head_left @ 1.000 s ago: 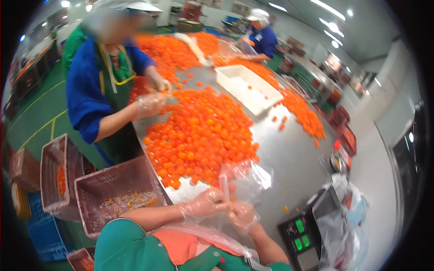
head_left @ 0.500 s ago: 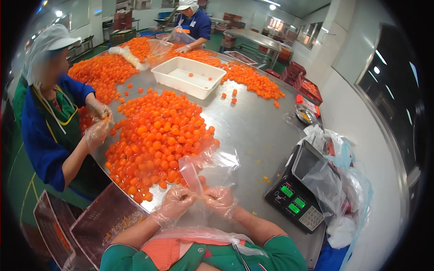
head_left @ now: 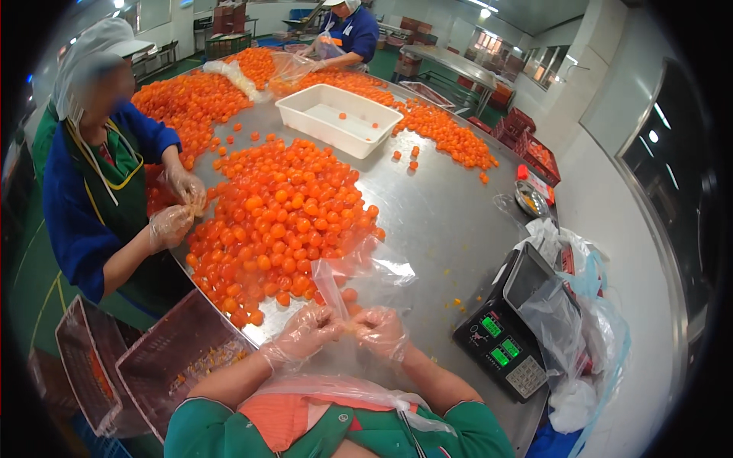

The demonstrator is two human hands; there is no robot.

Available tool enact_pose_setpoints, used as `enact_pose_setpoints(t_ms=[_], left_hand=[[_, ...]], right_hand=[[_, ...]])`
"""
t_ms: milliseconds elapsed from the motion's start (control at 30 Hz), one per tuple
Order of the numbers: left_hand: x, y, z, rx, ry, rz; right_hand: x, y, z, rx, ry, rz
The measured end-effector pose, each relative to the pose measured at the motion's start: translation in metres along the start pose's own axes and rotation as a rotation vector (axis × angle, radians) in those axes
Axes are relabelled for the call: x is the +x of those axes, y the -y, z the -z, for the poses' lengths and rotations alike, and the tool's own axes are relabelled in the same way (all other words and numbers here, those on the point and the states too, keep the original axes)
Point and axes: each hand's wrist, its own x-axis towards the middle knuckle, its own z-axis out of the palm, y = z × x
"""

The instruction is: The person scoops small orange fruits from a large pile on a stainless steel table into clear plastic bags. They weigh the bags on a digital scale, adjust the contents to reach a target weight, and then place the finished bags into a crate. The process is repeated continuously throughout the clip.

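Observation:
Both my hands wear clear plastic gloves and are close together at the table's near edge. My left hand (head_left: 309, 330) has its fingers closed on the near end of a clear plastic bag (head_left: 370, 278). Beside it, my right hand (head_left: 379, 331) pinches the same bag, fingertips almost meeting the left's. The bag spreads loosely away from me, partly over the large pile of glossy orange balls (head_left: 282, 214), which look like egg yolks. Whether anything small is pinched between my fingertips is hard to make out.
A black scale (head_left: 504, 336) with plastic bags stands at right, near a metal bowl (head_left: 531, 197). A white tub (head_left: 336, 114) holds a few balls. At left a co-worker (head_left: 99, 183) works with gloved hands above crates (head_left: 172, 359); another person (head_left: 347, 34) stands at the far side.
The view has shifted a little, so the table appears slightly further right. My hands stay together on the bag; the left co-worker's hands have moved slightly.

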Motion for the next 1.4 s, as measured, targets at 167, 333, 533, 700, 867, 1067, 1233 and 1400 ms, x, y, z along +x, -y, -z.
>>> enact_pose_setpoints(t_ms=[167,333,533,700,867,1067,1233,1400], left_hand=[[0.010,0.002,0.005,0.053,-0.037,-0.044],[-0.001,0.006,0.018,0.144,-0.221,0.009],[0.004,0.004,0.027,-0.105,-0.432,0.089],[0.011,0.011,0.002,-0.059,-0.368,0.038],[0.013,-0.011,-0.017,-0.134,-0.253,-0.042],[0.015,-0.020,-0.001,-0.075,-0.376,-0.100],[0.037,-0.058,0.001,0.106,-0.470,-0.249],[0.079,-0.076,-0.008,-0.106,-0.427,-0.440]], right_hand=[[0.000,0.002,0.003,0.216,-0.100,-0.244],[0.010,0.013,0.005,0.510,-0.175,-0.184],[0.015,-0.009,0.044,0.940,-0.207,-0.125],[0.013,0.020,-0.005,0.519,-0.182,-0.082],[0.009,0.021,-0.024,0.256,-0.080,0.065],[0.004,0.012,0.046,0.089,-0.456,-0.096],[0.002,0.095,0.113,-0.121,-0.760,0.509],[-0.004,0.157,0.097,-1.156,-0.832,0.806]])
